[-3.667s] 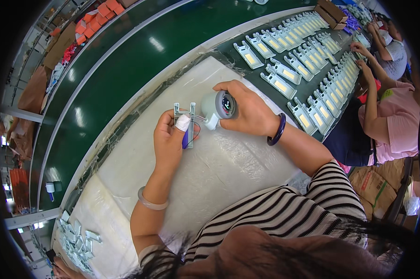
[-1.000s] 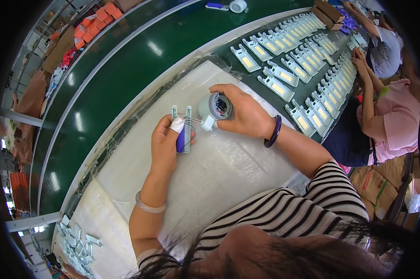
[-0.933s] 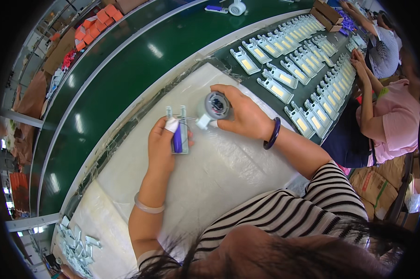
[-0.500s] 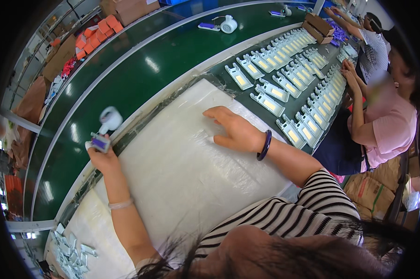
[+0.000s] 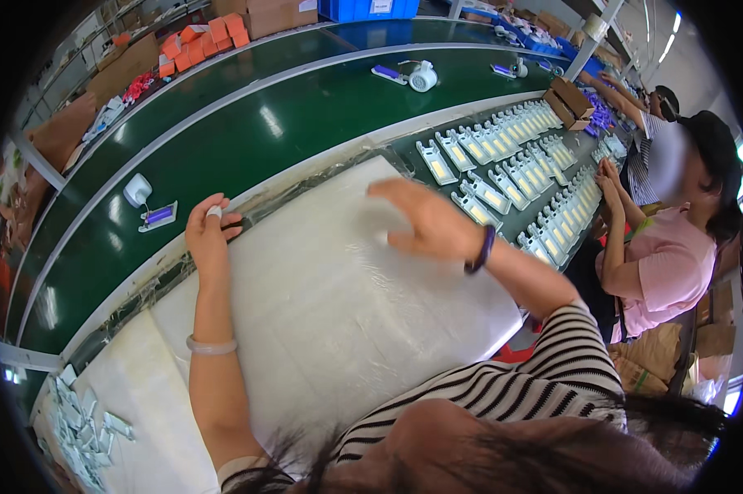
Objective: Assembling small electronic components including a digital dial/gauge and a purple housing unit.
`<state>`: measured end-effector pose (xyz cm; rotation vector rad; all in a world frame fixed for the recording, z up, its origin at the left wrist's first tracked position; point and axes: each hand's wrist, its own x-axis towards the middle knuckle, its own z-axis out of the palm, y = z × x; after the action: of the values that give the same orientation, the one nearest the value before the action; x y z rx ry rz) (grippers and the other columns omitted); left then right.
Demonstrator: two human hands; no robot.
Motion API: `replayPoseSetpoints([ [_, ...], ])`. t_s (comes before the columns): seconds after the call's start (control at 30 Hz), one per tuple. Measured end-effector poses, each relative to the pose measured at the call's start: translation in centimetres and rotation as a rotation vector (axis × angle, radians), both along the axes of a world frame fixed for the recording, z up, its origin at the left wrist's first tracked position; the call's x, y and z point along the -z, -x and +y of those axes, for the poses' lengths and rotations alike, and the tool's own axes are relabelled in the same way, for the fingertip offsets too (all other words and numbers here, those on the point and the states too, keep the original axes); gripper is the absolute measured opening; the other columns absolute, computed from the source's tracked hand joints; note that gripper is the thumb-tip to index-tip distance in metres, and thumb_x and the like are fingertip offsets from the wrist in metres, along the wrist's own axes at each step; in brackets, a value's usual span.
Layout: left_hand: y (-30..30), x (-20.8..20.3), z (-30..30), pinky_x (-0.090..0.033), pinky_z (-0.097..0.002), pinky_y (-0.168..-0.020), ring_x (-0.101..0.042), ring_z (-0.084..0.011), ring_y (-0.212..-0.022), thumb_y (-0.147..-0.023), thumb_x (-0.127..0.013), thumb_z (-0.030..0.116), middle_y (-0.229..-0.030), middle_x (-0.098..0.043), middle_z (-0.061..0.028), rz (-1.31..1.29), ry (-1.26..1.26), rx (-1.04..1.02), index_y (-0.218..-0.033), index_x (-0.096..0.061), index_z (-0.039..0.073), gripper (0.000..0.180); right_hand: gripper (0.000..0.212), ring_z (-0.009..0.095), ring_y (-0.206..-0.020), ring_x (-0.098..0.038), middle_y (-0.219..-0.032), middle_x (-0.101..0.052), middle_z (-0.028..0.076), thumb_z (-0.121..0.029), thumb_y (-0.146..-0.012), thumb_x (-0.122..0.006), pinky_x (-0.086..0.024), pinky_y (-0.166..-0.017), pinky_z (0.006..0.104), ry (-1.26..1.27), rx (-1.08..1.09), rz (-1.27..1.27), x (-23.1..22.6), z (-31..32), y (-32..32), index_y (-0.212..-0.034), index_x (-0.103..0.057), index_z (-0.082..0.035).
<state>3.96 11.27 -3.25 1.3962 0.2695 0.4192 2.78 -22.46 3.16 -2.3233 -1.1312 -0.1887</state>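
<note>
My left hand (image 5: 210,230) is raised over the belt-side edge of the work surface, fingers loosely curled and apart, with nothing in it. Just beyond it, on the green conveyor belt (image 5: 223,152), lies a pale flat housing with a purple strip (image 5: 159,216), with a white rounded lamp head (image 5: 137,190) beside it. My right hand (image 5: 433,221), slightly blurred, hovers above the white padded sheet (image 5: 322,288) with thumb and fingers spread, holding nothing. To its right, several pale housings with yellow panels (image 5: 488,195) lie in rows.
A heap of small pale parts (image 5: 83,432) lies at the lower left. Farther along the belt sit two more lamp assemblies, one a white lamp (image 5: 422,76). An open carton (image 5: 567,103) stands beyond the rows. A co-worker in pink (image 5: 672,251) sits at the right, hands near the rows.
My left hand has let go of the lamp assembly, which now lies on the belt, and has drawn back from it. My right hand stays over the sheet with its fingers spread.
</note>
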Motion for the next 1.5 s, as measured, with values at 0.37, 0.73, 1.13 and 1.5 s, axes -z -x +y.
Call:
replayPoseSetpoints([
  [0.37, 0.1, 1.5, 0.7, -0.049, -0.0222, -0.059, -0.061, -0.0114, -0.071, -0.093, -0.041, 0.005, -0.102, -0.062, -0.0049, 0.070, -0.093, 0.040, -0.110, -0.059, 0.005, 0.025, 0.035, 0.032, -0.126, -0.042, -0.131, -0.050, 0.016, -0.022, -0.074, -0.064, -0.038, -0.101, 0.0419, 0.411, 0.600, -0.589, 2.6, -5.2, -27.0, -0.105, -0.064, -0.007],
  [0.73, -0.4, 1.4, 0.0, -0.046, -0.0205, -0.060, -0.057, -0.0080, -0.068, -0.091, -0.039, 0.002, -0.097, -0.061, -0.0028, 0.114, -0.194, 0.075, -0.105, -0.059, 0.006, 0.025, 0.033, 0.027, -0.109, -0.059, -0.112, -0.064, 0.013, -0.019, -0.088, -0.046, -0.041, -0.093, 0.0440, 0.675, 0.840, -0.357, 1.3, -3.4, -33.3, -0.117, -0.056, -0.007],
  [1.13, -0.2, 0.0, -3.3, -0.045, -0.0195, -0.062, -0.058, -0.0075, -0.079, -0.092, -0.042, 0.004, -0.104, -0.061, -0.0034, -0.100, -0.268, 0.138, -0.114, -0.057, 0.005, 0.027, 0.014, 0.021, -0.074, -0.068, -0.076, -0.069, 0.013, -0.011, -0.083, -0.058, -0.052, -0.068, 0.0335, -0.298, 0.311, 0.325, 1.0, -2.0, -26.0, -0.089, -0.065, 0.000],
  [1.5, 5.2, -2.9, -10.7, -0.045, -0.0321, -0.089, -0.059, -0.0193, -0.097, -0.072, -0.077, 0.015, -0.106, -0.062, -0.0094, -0.130, -0.513, 0.747, -0.121, -0.051, 0.000, 0.057, 0.015, 0.013, -0.068, -0.064, -0.078, -0.065, 0.007, -0.012, -0.088, -0.055, -0.049, -0.064, 0.0251, -0.550, -0.207, 1.155, -1.5, 2.9, -1.0, -0.085, -0.062, 0.001],
])
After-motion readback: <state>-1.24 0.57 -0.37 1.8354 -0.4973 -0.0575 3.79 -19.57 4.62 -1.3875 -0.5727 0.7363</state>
